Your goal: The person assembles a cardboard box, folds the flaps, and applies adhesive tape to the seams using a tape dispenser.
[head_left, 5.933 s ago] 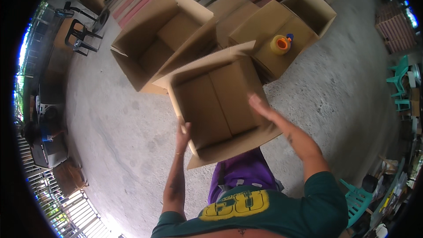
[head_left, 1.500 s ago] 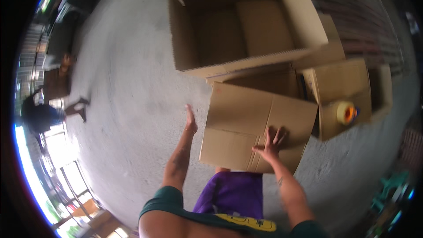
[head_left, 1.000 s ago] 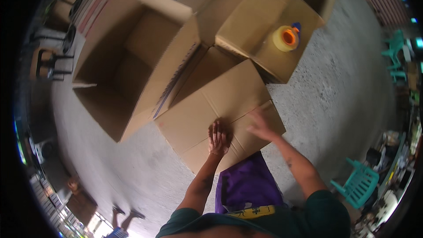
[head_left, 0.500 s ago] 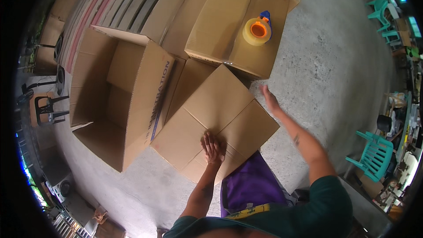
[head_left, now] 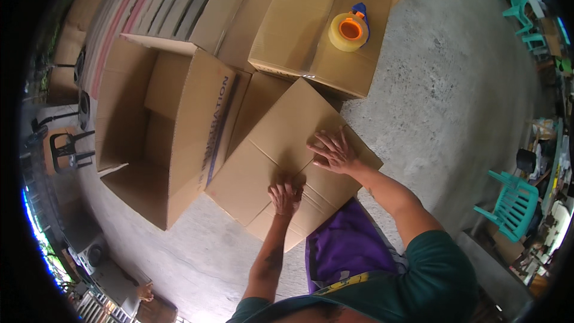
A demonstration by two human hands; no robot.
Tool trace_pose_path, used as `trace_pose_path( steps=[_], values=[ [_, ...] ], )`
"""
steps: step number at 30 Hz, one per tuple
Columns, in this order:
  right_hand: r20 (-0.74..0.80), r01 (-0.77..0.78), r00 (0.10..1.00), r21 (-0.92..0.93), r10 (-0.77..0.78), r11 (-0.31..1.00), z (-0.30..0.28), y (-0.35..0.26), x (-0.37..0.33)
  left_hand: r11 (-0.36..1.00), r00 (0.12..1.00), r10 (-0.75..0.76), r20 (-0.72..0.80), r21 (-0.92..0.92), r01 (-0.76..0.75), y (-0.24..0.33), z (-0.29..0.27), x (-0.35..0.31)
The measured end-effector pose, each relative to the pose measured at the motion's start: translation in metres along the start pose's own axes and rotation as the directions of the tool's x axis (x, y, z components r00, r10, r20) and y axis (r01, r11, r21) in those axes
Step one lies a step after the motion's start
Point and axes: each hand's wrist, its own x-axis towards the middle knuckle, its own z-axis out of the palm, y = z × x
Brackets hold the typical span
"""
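A creased brown cardboard sheet [head_left: 272, 149] lies tilted like a diamond in front of me, its far corner against a closed carton. My left hand [head_left: 287, 196] rests on its near middle, fingers slightly bent and apart, gripping nothing. Farther right on the same sheet, my right hand [head_left: 333, 152] presses down with its fingers spread. What supports the sheet from below is mostly hidden. An open cardboard box [head_left: 200, 125] lies on its side at the left, its hollow facing left. On the closed carton [head_left: 293, 18] sits a tape roll [head_left: 347, 33] in an orange and blue dispenser.
Slatted wooden pallets [head_left: 161, 6] lie at the far left, with another carton [head_left: 239, 18] beside them. Grey concrete floor [head_left: 442, 84] stretches to the right. Green plastic chairs [head_left: 511, 206] and clutter line the right side. A dark chair [head_left: 66, 149] stands at the left.
My right hand has moved left from beside the sheet's right edge onto its surface. The left hand stays on the sheet, its fingers now more bent.
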Motion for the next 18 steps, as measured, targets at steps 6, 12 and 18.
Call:
trace_pose_path(
  steps=[6,12,18],
  values=[
    [-0.017,-0.007,1.0,0.008,0.007,1.0,-0.002,-0.004,0.002,0.98,0.958,-0.036,-0.285,0.18,0.09,-0.045,-0.066,0.111],
    [0.029,-0.082,0.996,0.086,0.079,0.993,-0.003,0.007,0.001,0.971,0.987,0.022,-0.16,0.24,0.017,-0.036,-0.041,0.039],
    [0.046,-0.079,0.996,0.092,0.075,0.993,-0.006,-0.003,0.003,0.942,0.98,0.054,0.189,0.316,-0.113,-0.059,-0.033,-0.09]
  ],
)
